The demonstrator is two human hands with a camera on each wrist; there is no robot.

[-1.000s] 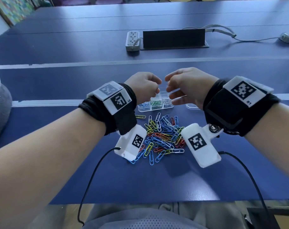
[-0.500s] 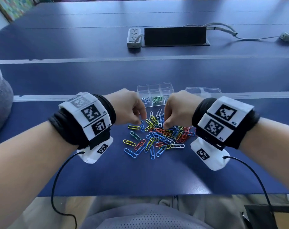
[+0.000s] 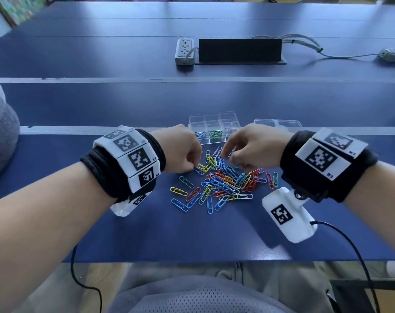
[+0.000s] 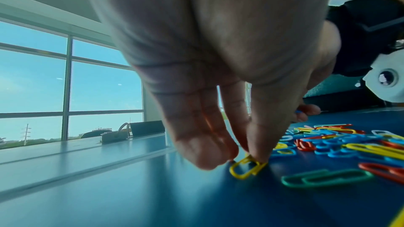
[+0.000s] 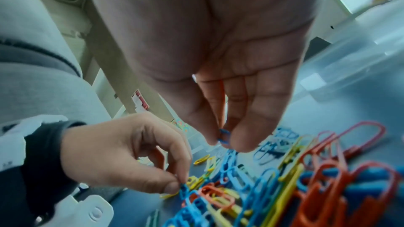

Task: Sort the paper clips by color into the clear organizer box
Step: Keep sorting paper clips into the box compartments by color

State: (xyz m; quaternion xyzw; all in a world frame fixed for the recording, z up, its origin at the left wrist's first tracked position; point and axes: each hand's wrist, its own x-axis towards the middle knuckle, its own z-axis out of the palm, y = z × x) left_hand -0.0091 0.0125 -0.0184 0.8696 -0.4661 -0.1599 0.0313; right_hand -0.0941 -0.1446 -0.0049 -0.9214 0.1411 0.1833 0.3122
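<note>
A loose pile of coloured paper clips (image 3: 223, 181) lies on the blue table in front of the clear organizer box (image 3: 214, 119). Its near compartments hold blue clips (image 3: 201, 134) and green clips (image 3: 215, 134). My left hand (image 3: 195, 167) is down at the pile's left edge. There its thumb and forefinger pinch a yellow clip (image 4: 244, 168) that still lies on the table. My right hand (image 3: 229, 155) hovers over the far side of the pile. It pinches a blue clip (image 5: 224, 135) between thumb and fingertips, just above the heap.
The box's clear lid (image 3: 277, 124) lies to the right of the box. Farther back are a white power strip (image 3: 184, 50), a black cable housing (image 3: 239, 50) and a grey cord (image 3: 341, 55). The table's front edge (image 3: 192, 260) runs close to my body.
Both hands came down from over the organizer box to the pile. The left hand now pinches a yellow clip at the pile's edge, and the right has lifted a blue clip slightly.
</note>
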